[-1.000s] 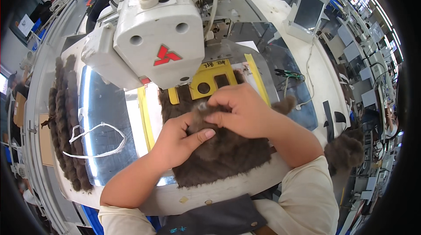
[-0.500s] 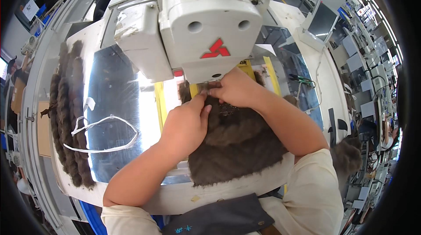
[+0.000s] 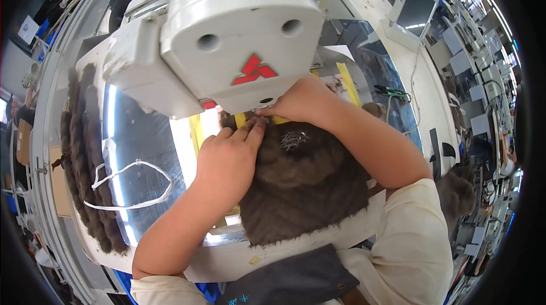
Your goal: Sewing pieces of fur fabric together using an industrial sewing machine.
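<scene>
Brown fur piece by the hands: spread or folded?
Brown fur piece: mostly spread, its near edge laid out wide; far end partly hidden.

Red emblem (image 3: 254,70) on machine (image 3: 187,26), seemingly blue characters (image 3: 238,299) on apron (image 3: 296,273)

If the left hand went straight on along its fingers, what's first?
The left hand would most likely meet the right hand first, near its fingertips; the white machine head lies beyond in the picture, but its height above the hands is unclear.
</scene>
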The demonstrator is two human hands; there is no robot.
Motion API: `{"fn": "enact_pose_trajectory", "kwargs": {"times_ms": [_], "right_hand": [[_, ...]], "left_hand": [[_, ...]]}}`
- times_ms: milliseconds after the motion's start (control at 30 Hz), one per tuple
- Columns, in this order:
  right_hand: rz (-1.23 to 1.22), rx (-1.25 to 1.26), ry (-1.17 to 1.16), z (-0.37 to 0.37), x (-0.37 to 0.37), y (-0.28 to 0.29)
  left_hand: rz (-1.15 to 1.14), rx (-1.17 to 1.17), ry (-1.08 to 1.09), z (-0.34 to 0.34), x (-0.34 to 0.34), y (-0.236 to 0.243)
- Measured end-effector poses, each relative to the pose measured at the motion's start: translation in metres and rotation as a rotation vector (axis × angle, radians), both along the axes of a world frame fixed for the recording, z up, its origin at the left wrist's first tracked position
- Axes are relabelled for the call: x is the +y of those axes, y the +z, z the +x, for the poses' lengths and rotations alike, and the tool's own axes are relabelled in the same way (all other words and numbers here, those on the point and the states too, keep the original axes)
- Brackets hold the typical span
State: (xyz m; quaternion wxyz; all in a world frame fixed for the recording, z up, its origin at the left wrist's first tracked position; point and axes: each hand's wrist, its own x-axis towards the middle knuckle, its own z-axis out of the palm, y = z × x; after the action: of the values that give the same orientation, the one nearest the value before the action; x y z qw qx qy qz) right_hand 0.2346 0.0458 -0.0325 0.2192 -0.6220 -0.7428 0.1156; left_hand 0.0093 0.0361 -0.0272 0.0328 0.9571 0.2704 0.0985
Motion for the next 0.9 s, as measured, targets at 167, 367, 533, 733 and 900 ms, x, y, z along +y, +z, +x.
{"fn": "enact_pose_trajectory", "kwargs": {"times_ms": [167,367,533,733,900], "right_hand": [[0.032,0.065,0.045,0.012,0.011,-0.014],[-0.002,0.117,0.045,0.015,0.021,-0.022],[-0.020,0.153,0.023,0.016,0.022,-0.029],[-0.083,0.144,-0.066,0.007,0.017,-0.016],[-0.142,0.129,-0.046,0.014,0.007,-0.001]], "left_hand": [[0.091,0.024,-0.049,0.009,0.003,0.001],[0.088,-0.031,-0.007,0.018,0.007,-0.002],[0.079,-0.012,0.000,0.021,0.012,-0.005],[0.108,-0.056,0.001,0.017,0.011,-0.008],[0.138,-0.035,-0.045,0.019,0.014,-0.008]]}}
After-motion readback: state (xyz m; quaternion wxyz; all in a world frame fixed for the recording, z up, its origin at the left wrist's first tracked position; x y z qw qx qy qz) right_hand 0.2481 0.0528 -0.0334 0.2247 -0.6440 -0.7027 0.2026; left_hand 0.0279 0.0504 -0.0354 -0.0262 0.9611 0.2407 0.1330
